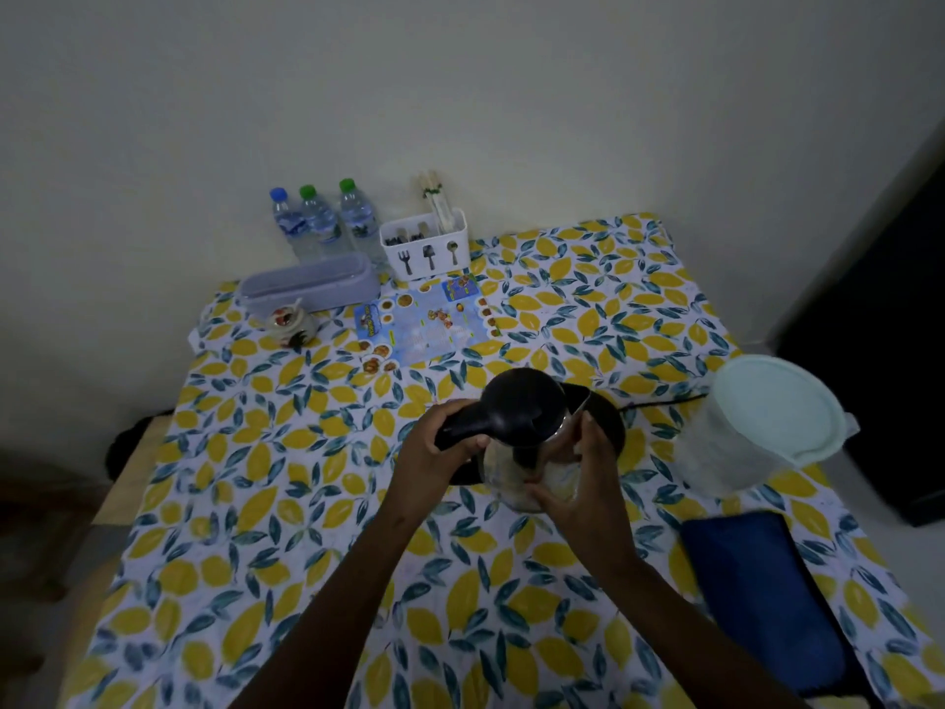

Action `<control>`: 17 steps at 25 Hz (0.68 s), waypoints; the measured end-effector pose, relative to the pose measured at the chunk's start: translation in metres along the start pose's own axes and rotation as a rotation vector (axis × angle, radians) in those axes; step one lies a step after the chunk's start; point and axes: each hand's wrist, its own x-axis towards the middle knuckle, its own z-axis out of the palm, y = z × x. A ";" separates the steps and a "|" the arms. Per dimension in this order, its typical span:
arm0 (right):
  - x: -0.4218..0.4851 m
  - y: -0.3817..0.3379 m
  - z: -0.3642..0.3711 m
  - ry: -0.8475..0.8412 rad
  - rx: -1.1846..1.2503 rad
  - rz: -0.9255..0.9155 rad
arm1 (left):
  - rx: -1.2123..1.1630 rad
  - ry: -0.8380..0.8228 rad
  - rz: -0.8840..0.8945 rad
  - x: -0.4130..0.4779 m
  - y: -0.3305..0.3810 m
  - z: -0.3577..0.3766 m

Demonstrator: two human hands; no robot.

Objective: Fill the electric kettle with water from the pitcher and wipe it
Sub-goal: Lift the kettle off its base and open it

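Observation:
The electric kettle [521, 411], with a black lid and handle over a clear glass body, is at the middle of the table, tilted above its black base [611, 427]. My left hand [434, 447] is wrapped around the black handle. My right hand [578, 478] cups the glass body from the right and below. A translucent pitcher [751, 427] with a pale green lid stands to the right. In front of it a dark blue cloth [762, 596] lies flat near the table's right edge.
The table carries a lemon-print cloth [307, 504]. Along the back wall stand three water bottles [322, 222], a white cutlery holder [427, 245], a lilac box [312, 281], a small jar [291, 324] and a printed menu card [424, 319]. A black cord [659, 401] runs from the base.

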 end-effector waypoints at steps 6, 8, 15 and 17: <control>-0.056 -0.025 0.045 -0.119 0.157 0.052 | 0.044 -0.075 -0.051 -0.058 -0.037 -0.054; -0.070 -0.026 0.057 -0.144 0.165 0.100 | 0.035 -0.102 -0.074 -0.068 -0.050 -0.065; -0.092 -0.035 0.071 -0.124 0.133 0.084 | 0.072 -0.172 -0.037 -0.082 -0.070 -0.078; -0.092 -0.033 0.071 -0.114 0.065 0.065 | 0.132 -0.165 0.009 -0.083 -0.067 -0.076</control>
